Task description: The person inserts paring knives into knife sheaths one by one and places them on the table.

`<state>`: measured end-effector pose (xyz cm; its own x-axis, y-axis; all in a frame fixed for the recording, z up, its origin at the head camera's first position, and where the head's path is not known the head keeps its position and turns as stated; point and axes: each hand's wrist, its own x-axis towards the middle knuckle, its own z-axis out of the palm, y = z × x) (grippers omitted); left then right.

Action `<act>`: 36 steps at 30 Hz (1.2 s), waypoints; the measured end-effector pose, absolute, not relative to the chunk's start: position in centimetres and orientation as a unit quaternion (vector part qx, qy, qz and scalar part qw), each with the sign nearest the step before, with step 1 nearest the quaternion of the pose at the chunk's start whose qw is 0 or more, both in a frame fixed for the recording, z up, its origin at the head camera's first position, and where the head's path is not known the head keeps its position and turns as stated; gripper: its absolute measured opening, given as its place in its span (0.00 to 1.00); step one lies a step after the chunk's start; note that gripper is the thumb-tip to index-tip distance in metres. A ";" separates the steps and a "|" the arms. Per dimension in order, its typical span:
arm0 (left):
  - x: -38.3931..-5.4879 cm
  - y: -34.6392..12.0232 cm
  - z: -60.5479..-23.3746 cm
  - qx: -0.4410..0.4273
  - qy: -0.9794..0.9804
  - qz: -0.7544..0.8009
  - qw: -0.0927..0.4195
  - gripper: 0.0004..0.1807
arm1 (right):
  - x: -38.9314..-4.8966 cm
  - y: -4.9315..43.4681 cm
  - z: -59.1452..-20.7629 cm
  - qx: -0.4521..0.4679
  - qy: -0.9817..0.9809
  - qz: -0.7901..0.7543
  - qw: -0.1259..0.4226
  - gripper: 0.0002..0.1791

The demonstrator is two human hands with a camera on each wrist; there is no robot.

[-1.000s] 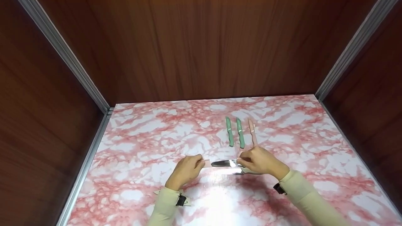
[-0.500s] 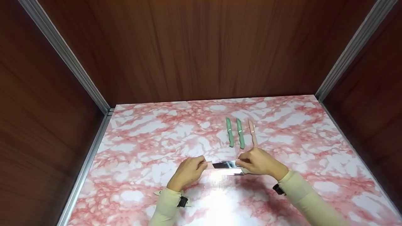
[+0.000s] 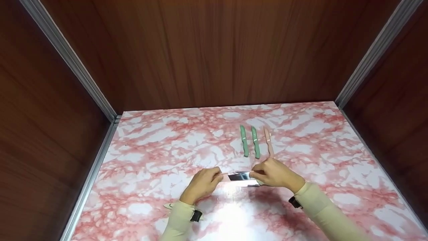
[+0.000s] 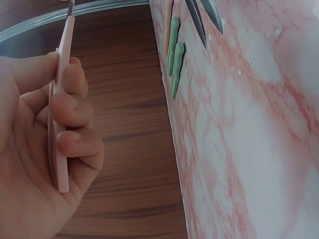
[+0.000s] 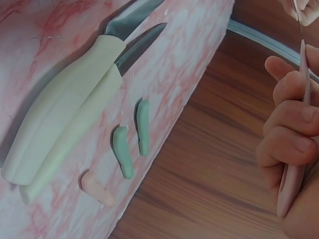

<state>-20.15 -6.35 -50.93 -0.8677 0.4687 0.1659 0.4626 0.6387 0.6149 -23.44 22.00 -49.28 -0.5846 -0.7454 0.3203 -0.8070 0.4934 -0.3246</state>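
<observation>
My left hand pinches a flat pink blade sheath between thumb and fingertips. My right hand grips the pink handle of a kitchen knife, edge-on in the right wrist view. Its shiny blade runs between the hands, with the tip end hidden at the sheath's mouth. Two cream-handled knives lie side by side on the table below the right hand; the wider cream handle and the narrower cream handle show in the right wrist view, and their bare blades in the left wrist view.
Beyond the right hand lie two green knives, the left green knife and the right green knife, beside a pink knife. A cream piece sticks out from under the left forearm. Brown wooden panels wall in the marbled table.
My left hand has moved slightly right with the pink sheath, closer to the right hand. Less of the blade shows between them. The right hand has shifted slightly left.
</observation>
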 end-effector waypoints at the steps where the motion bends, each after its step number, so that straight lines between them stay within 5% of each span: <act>1: -20.2 -6.3 -50.9 0.258 0.905 0.338 0.005 0.11 | -23.4 22.0 -49.3 0.452 -0.860 0.227 0.067 0.20; 21: -20.1 -5.8 -50.9 0.260 0.906 0.334 -0.007 0.09 | -23.2 21.7 -49.3 0.455 -0.855 0.243 0.055 0.22; 36: -19.9 -4.5 -51.3 0.264 0.902 0.340 0.025 0.09 | -22.9 20.6 -49.7 0.448 -0.860 0.241 0.038 0.12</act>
